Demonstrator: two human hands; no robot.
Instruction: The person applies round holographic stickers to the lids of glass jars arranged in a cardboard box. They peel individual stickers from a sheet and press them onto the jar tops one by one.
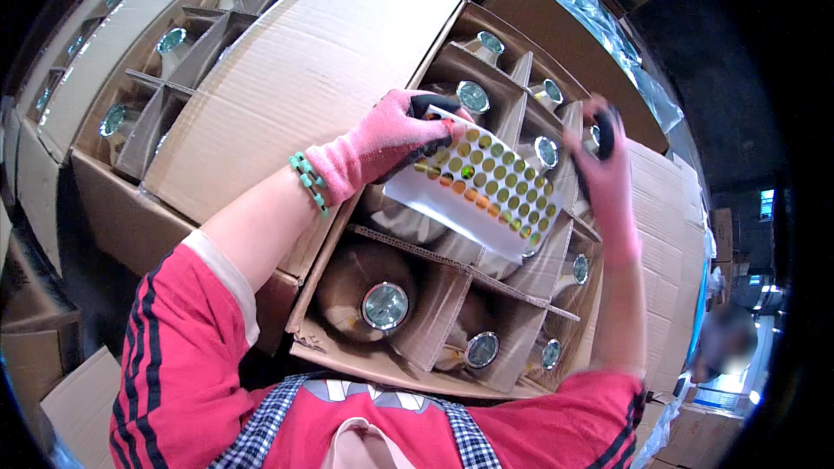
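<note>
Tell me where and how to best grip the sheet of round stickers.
Pinch the sheet, probably by the bare white strip along its lower edge, from the near side: it is thin, shiny stickers cover most of the rest, and the left hand occupies its upper-left corner.

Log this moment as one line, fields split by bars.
left hand: holds sticker sheet | right hand: blurred, right of sheet, hold unclear | below: partitioned box with shiny-topped items
</note>
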